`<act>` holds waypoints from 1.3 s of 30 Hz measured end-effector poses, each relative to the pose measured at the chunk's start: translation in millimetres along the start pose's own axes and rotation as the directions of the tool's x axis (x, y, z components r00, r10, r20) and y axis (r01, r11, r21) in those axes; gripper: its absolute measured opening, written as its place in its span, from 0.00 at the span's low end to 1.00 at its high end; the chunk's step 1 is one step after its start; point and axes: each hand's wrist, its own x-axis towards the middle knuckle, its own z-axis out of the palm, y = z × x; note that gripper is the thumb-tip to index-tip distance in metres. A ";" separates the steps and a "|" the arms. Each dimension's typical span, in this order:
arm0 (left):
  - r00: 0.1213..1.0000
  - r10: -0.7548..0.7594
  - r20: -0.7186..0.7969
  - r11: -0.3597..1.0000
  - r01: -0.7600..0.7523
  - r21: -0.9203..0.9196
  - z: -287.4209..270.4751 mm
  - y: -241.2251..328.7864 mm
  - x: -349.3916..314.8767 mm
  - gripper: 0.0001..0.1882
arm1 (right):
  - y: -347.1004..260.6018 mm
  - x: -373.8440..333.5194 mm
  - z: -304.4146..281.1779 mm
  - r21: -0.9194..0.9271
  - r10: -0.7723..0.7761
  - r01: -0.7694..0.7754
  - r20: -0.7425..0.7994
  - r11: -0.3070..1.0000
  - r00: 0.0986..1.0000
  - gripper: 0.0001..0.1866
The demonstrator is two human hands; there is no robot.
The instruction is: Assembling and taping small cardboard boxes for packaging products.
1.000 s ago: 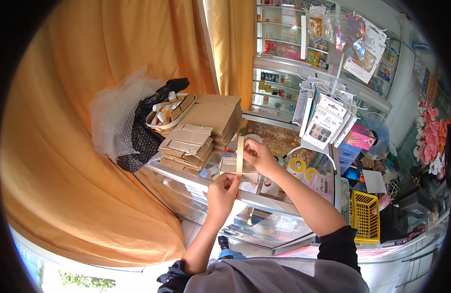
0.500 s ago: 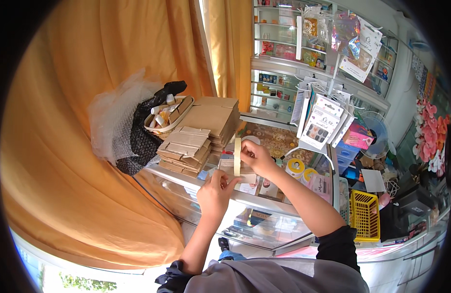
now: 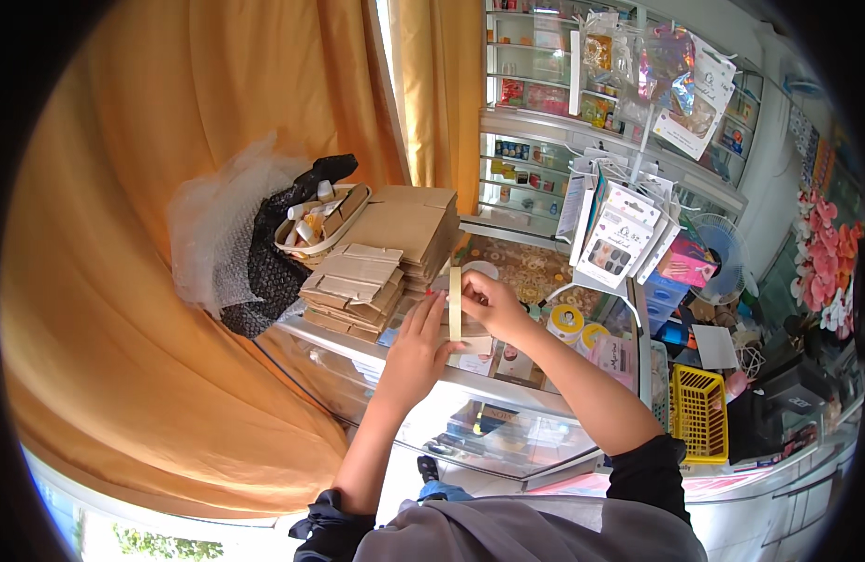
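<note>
Since half a second ago the left hand [image 3: 416,351] has slid closer to the right one, its fingers now flat and together against the lower edge of the pale yellow roll of tape [image 3: 455,303]. That roll stands on edge, seen side-on, and the right hand [image 3: 493,304] is clamped on its upper half with fingers curled over it. Both hands hover just above the glass-topped display desk [image 3: 470,426]. Left of the left hand lies a stack of flattened brown cardboard boxes [image 3: 353,286], with a taller stack of them [image 3: 409,225] behind it. Right of the right hand, two small yellow-labelled round rolls [image 3: 575,325] rest on the desk, and farther right stands a yellow plastic basket [image 3: 697,412].
</note>
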 end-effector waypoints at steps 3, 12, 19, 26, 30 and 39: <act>0.998 0.031 0.063 0.997 -0.035 0.065 -0.7 -2.4 -0.7 0.31 | 0.3 0.4 -0.7 -0.007 0.013 -0.013 0.020 1.000 1.000 0.09; 0.997 0.030 0.078 0.998 -0.026 -0.054 -0.6 -3.6 -1.4 0.28 | 6.5 12.0 -2.3 0.175 0.151 -0.140 -0.051 0.975 0.987 0.10; 0.995 0.025 0.092 0.993 -0.014 -0.119 -5.3 2.8 -0.8 0.24 | -4.9 11.4 -13.7 0.091 0.223 -0.210 -0.163 0.973 0.961 0.11; 0.996 0.010 0.088 0.995 -0.001 -0.099 -6.0 4.8 -2.0 0.24 | -15.8 14.1 -22.4 0.124 0.177 -0.145 -0.303 0.982 0.936 0.15; 0.996 0.014 0.092 0.996 -0.006 -0.089 -6.2 3.1 -2.5 0.24 | -30.0 10.8 -22.8 0.162 0.064 -0.013 -0.315 0.987 0.947 0.13; 0.995 0.002 0.100 0.997 0.007 -0.082 -7.2 2.9 -2.0 0.25 | -49.0 2.1 -26.0 0.069 -0.034 0.021 0.188 0.997 0.982 0.10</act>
